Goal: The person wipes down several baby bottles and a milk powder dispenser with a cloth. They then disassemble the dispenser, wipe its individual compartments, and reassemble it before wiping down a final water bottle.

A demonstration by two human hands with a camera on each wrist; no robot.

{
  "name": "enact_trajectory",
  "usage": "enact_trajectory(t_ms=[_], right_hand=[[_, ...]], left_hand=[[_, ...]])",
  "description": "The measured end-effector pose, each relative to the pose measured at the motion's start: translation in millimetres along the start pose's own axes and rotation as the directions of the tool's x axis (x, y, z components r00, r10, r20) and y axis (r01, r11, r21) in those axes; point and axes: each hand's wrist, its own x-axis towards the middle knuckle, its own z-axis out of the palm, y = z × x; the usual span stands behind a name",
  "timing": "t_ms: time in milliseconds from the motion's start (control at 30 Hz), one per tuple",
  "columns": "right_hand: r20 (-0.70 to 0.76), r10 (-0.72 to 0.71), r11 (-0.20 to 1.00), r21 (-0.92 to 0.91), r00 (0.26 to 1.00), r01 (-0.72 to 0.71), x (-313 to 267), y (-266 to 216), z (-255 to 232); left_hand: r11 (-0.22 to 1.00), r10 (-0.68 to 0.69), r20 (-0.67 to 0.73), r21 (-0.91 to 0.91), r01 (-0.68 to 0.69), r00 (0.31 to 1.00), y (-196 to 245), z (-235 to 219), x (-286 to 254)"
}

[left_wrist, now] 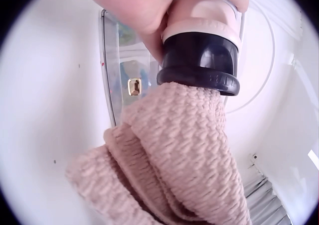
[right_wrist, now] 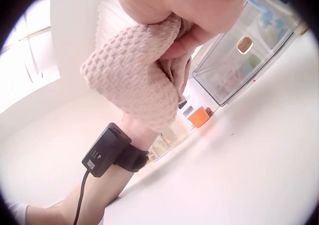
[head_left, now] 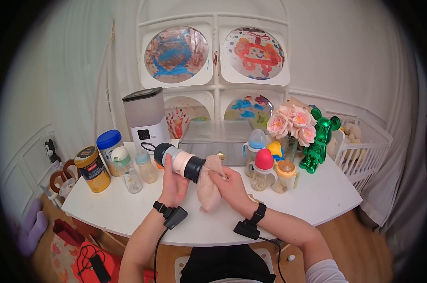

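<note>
My left hand (head_left: 174, 187) grips a pink and dark blue bottle (head_left: 180, 162), held tilted above the white table, its dark blue end toward the right. A pink textured cloth (head_left: 210, 184) is pinched in my right hand (head_left: 233, 189) and lies against that dark end. In the left wrist view the cloth (left_wrist: 179, 145) meets the bottle's dark rim (left_wrist: 199, 78) and covers its end. The right wrist view shows fingers (right_wrist: 187, 43) pressed into folds of the cloth (right_wrist: 134, 70); the bottle is hidden there.
On the table (head_left: 147, 212), a yellow tin (head_left: 93, 170), a blue-lidded jar (head_left: 110, 141) and two baby bottles stand left. A clear case (head_left: 218, 137) is behind. Several bottles, a flower vase (head_left: 291, 151) and a green bear figure (head_left: 321, 144) stand right.
</note>
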Motion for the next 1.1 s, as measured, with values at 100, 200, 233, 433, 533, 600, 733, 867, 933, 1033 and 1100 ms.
enact_trajectory(t_ms=[100, 200, 233, 433, 533, 600, 733, 867, 933, 1033, 1100], right_hand=[[0.049, -0.146, 0.985, -0.091, 0.988, 0.150, 1, 5, 1], [0.181, -0.385, 0.864, -0.273, 0.905, 0.423, 3, 11, -6], [0.288, -0.458, 0.769, -0.348, 0.841, 0.537, 2, 10, -8], [0.547, -0.449, 0.406, -0.580, 0.707, 0.707, -4, -10, -13], [0.568, -0.377, 0.256, -0.695, 0.731, 0.672, -4, -9, -15], [0.510, -0.354, 0.195, -0.779, 0.784, 0.596, -5, -5, -13], [0.364, -0.479, 0.138, -0.867, 0.799, 0.478, 0, 6, -13], [0.413, -0.620, 0.204, -0.737, 0.667, 0.645, 7, 0, -18], [0.524, -0.630, 0.130, -0.656, 0.573, 0.744, 9, -4, -18], [0.522, -0.640, 0.122, -0.656, 0.564, 0.745, 8, -5, -17], [0.453, -0.654, 0.197, -0.672, 0.606, 0.714, 8, -2, -14]], left_hand=[[0.999, -0.025, 0.008, 0.022, 0.025, 1.000, 1, 1, 0], [0.998, -0.032, 0.005, 0.054, 0.032, 0.999, -1, -2, 2], [0.997, -0.031, -0.006, 0.074, 0.032, 0.999, -2, -5, 4], [0.991, -0.067, -0.068, 0.111, 0.074, 0.995, -3, -7, 4], [0.990, -0.037, -0.095, 0.129, 0.050, 0.995, -3, -7, 5], [0.987, -0.001, -0.102, 0.157, 0.017, 0.995, -5, -5, 6], [0.974, 0.078, -0.110, 0.218, -0.053, 0.991, -1, 1, 3], [0.974, 0.087, -0.083, 0.217, -0.067, 0.993, 1, 3, 1], [0.986, 0.013, -0.076, 0.165, -0.001, 0.997, -1, 0, 2], [0.988, -0.006, -0.038, 0.154, 0.012, 0.999, -1, 2, -2], [0.990, 0.025, -0.056, 0.140, -0.017, 0.998, -2, 4, -1]])
